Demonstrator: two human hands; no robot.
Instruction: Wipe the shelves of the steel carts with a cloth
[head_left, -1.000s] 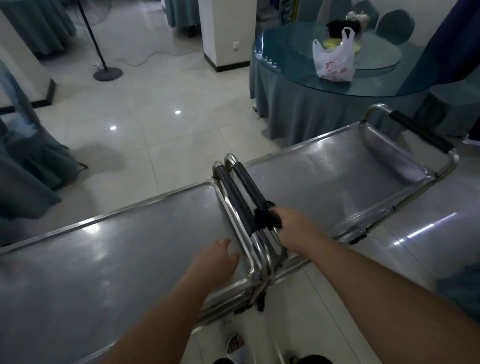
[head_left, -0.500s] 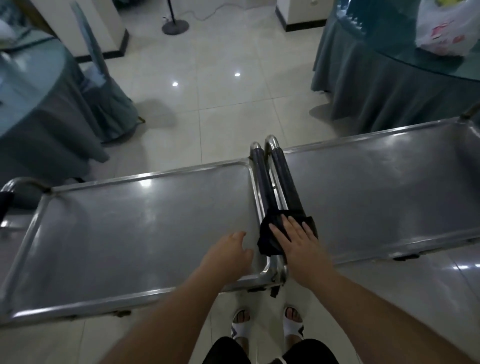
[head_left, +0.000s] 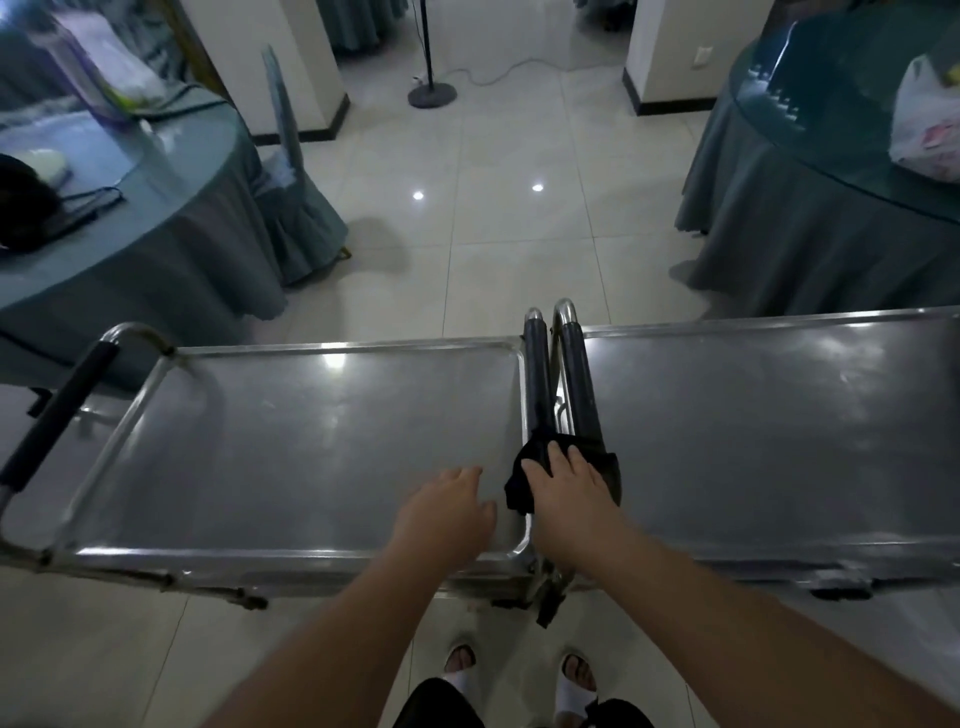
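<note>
Two steel carts stand end to end in front of me, the left cart and the right cart, with their black-sleeved handles side by side in the middle. A black cloth is draped over those handles near the front. My right hand lies flat on the cloth, pressing it onto the handles. My left hand rests on the left cart's top shelf near its right front corner, fingers spread, holding nothing.
A round table with a grey-blue cloth stands at the left with a covered chair beside it. Another round table at the right carries a white plastic bag. A fan stand base sits on the tiled floor beyond.
My view has swung left and down, so the left cart is fully in sight. My right hand went from gripping the cloth on the handles to lying flat on it. The left hand barely moved.
</note>
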